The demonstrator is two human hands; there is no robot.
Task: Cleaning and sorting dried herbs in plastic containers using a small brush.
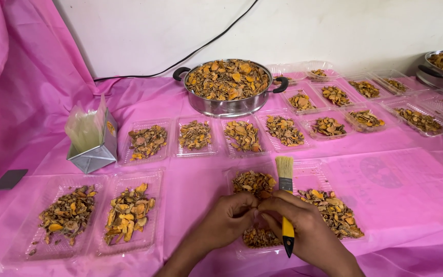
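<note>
Pink cloth covers the whole table and runs up the left side as a curtain, with a white wall behind. Close to the table's near edge, a little right of centre, both hands meet over a clear plastic tray of dried orange-yellow slices. The left hand is curled, its fingertips pinched together on something small among the slices; what exactly it pinches is too small to tell. The right hand is closed around a brush with a yellow and black handle, bristles pointing away toward the far edge. The step in hand looks like picking over or cleaning pieces in this tray, piece by piece. A second heap of slices lies just right of the hands, touching the tray's right part.

Any next move calls for small, careful fingertip work, since the pieces are light and loose and the tray is thin.

Outward: two filled trays sit near the left front corner, a row of smaller filled trays crosses the middle, and a steel pot heaped with slices stands behind them. A foil box of clear bags stands at the left. Open room lies on the bare cloth right of the hands, toward the right edge.
</note>
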